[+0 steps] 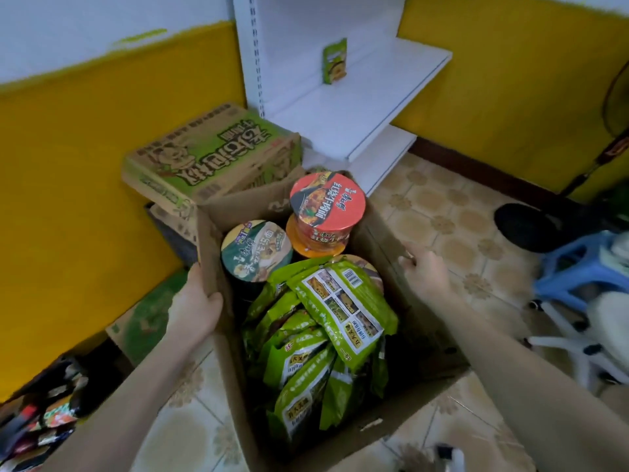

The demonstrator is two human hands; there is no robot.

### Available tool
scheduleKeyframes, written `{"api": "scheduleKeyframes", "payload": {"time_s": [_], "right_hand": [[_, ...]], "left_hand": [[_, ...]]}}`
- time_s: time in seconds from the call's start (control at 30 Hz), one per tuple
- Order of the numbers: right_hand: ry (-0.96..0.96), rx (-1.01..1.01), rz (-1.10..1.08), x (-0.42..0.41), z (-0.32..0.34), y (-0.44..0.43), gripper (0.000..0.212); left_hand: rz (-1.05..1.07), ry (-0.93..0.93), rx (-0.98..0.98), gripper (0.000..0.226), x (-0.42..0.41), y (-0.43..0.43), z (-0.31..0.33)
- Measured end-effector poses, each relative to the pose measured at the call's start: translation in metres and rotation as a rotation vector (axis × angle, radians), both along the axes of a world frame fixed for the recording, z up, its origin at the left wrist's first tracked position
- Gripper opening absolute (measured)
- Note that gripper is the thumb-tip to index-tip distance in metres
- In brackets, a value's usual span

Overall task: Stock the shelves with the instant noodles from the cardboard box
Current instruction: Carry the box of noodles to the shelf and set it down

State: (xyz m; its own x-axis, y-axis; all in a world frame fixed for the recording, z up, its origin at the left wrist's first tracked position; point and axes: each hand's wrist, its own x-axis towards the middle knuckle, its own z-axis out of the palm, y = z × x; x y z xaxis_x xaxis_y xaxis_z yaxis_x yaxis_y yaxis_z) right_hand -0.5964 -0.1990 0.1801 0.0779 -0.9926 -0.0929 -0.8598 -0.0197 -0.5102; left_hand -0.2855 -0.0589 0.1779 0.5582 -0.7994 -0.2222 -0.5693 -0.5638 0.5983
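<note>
Down on the tiled floor (442,216) sits an open cardboard box (212,267), seen from above, with a hand on each side of it. The left hand (195,304) grips the box's left wall, thumb hooked over the top edge to the inside and the fingers hidden behind the cardboard. The right hand (425,270) holds the right wall, its fingers (406,258) curled over the upper edge. Inside, a heap of green noodle packets (340,311) fills the near half; the topmost lies back side up, showing a barcode. Toward the far end stand the cup noodles: a red cup (325,207) stacked on an orange-lidded cup (299,243), and just left of them a cup with a grey-green lid (257,248). The rim of one more cup peeks out from under the packets. Beyond the box stands a white shelf unit (357,107) against the wall, and a single green packet (335,61) stands upright on its upper board. A closed green-printed carton (211,155) rests to the left of the shelf unit, touching the box's far flap. Off to the right are a blue stool (571,267) and a black fan base (524,226).
</note>
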Motion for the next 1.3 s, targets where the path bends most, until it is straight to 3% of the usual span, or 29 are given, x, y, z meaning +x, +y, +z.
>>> {"api": "scheduleKeyframes", "payload": {"time_s": [0.5,0.73,1.03,1.3], "right_hand": [[-0.015,0.027,-0.487,-0.156,-0.01,-0.119,0.043],[-0.03,0.033,-0.654,-0.235,-0.02,-0.194,0.042],[-0.048,0.074,-0.665,-0.355,-0.035,-0.366,0.045],[-0.072,0.043,-0.622,-0.427,-0.03,-0.542,0.045]], "left_hand": [[-0.428,-0.005,0.013,0.043,-0.129,-0.277,-0.005],[-0.607,0.003,-0.025,0.05,-0.209,-0.412,-0.014],[-0.608,-0.021,0.02,0.052,-0.328,-0.595,-0.033],[-0.523,0.069,0.025,0.055,-0.396,-0.744,-0.043]]}}
